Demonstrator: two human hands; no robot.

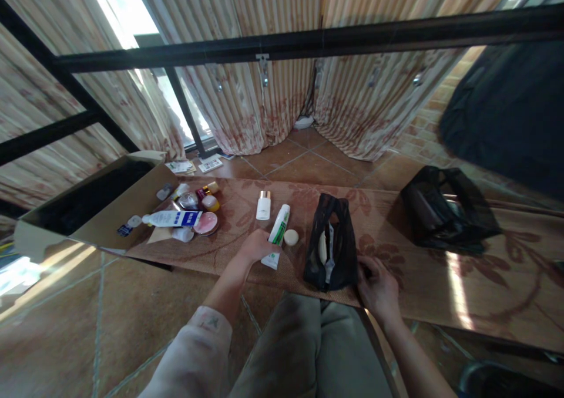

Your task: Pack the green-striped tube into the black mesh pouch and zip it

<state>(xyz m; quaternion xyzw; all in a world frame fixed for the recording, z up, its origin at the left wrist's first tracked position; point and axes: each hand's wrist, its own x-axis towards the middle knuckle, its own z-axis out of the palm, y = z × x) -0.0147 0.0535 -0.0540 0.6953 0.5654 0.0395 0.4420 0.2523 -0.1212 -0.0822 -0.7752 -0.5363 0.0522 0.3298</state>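
Observation:
My left hand (257, 246) rests on the brown patterned mat (396, 257), its fingers closed over the lower part of a white and green tube (279, 228). A small round cream lid (291, 237) lies just right of the tube, and a small white bottle with a gold cap (263, 205) stands behind it. A black mesh pouch (331, 242) lies open in front of me with white items inside. My right hand (376, 286) is at the pouch's near right corner, fingers curled against its edge.
A heap of cosmetics (189, 213) lies at the mat's left end beside an open cardboard box (101, 201). A second black mesh bag (445, 216) sits at the right. Curtains and black metal bars stand behind. Tiled floor surrounds the mat.

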